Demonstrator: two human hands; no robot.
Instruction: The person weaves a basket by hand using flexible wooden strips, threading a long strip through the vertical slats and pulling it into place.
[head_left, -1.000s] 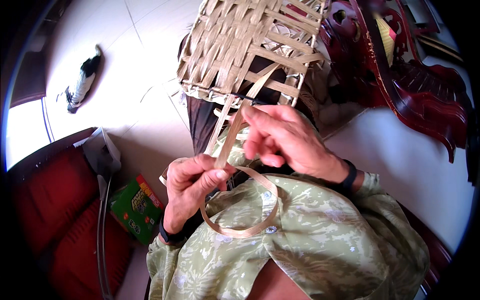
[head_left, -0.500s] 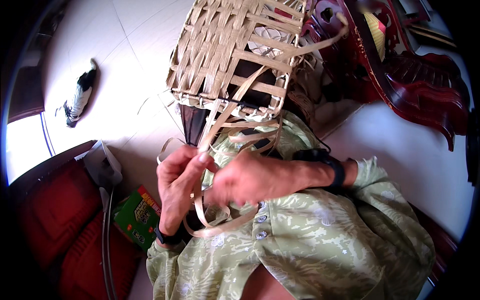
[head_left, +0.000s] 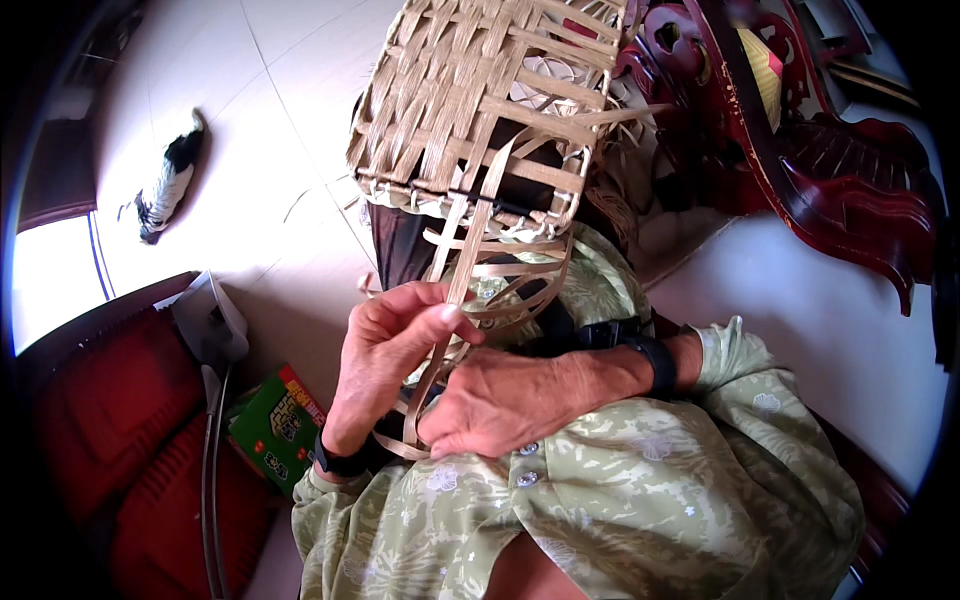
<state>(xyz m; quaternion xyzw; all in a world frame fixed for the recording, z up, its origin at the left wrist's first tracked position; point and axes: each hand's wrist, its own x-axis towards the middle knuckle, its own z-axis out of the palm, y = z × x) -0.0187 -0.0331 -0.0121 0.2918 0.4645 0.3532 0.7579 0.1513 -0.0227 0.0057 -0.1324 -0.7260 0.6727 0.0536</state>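
Observation:
A half-woven tan basket [head_left: 430,110] rests at the top middle, its left part closely woven and its right part showing open gaps. From its near edge a flat tan strip [head_left: 466,255] runs down toward me. My left hand [head_left: 380,350] pinches this strip between thumb and fingers, just below the basket. My right hand [head_left: 510,400] is closed beside it, lower down, where the strip's lower length loops into its fingers. A thin black rod [head_left: 500,205] lies across the near edge of the basket. Several loose strips [head_left: 530,270] curl beneath that edge, over my lap.
A carved dark-red wooden chair [head_left: 770,185] stands at the right. On the pale tiled floor [head_left: 280,60], a small black-and-white animal [head_left: 170,185] lies at the left. Nearer are a red seat [head_left: 110,400], a green box [head_left: 272,425] and a long-handled grey dustpan [head_left: 210,320].
My left hand has shifted right along with the strip. My right hand has moved down and closer to my body. The long strip across the basket's right side now reaches less far up.

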